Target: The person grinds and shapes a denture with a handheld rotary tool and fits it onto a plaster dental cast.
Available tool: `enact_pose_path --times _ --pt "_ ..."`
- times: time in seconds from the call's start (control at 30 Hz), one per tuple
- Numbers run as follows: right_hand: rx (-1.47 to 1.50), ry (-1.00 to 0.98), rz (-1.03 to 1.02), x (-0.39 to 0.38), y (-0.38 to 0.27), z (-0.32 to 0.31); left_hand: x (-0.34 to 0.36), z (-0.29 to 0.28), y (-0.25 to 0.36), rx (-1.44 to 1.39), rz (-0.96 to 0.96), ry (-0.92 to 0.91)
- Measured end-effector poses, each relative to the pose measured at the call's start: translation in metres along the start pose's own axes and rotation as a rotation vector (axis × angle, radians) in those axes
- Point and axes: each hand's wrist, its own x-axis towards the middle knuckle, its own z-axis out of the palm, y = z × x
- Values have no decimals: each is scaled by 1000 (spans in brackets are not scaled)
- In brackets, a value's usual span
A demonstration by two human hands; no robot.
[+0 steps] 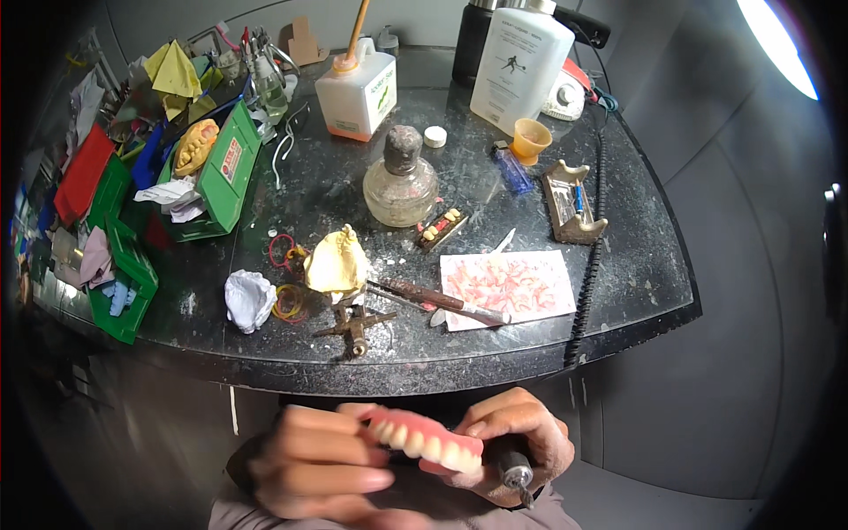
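Observation:
A denture point(424, 441) with a pink base and a row of cream teeth is above my lap, just off the bench's front edge. My right hand point(521, 433) pinches its right end with the thumb on the pink base. The same hand holds a dark rotary handpiece point(514, 473), its metal nose and bur pointing down. At the denture's left end is my left hand point(327, 464), smeared by motion. One of its fingertips meets the upper left edge; the other fingers stretch in front, and their grip is unclear.
On the dark bench point(397, 349) lie a brass articulator point(355, 327), a yellow cast point(336, 261), a white lump point(251, 300), a brown-handled knife point(433, 296) and a paper with pink shavings point(508, 283). Behind stand a glass burner point(401, 190) and bottles point(523, 66). Green bins point(231, 177) line the left.

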Motion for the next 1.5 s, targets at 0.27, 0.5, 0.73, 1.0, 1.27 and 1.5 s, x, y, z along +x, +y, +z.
enact_pose_path --times 0.27,0.5,0.73,1.0,1.27,1.5 --pt "-250 -20 -166 -4 -7 13 0 26 29 -154 -714 147" --pt "-421 123 -250 -5 -11 22 -47 23 1 -598 -613 240" --pt "-354 -144 -262 14 -18 2 -38 18 2 -702 -676 186" --pt "114 -4 -87 6 0 0 -46 28 -2 -880 -603 284" --pt "300 336 -135 6 12 -2 -33 18 5 -1024 -720 234" --pt "-111 -29 -302 -11 29 -19 -14 12 18 -536 -672 84"
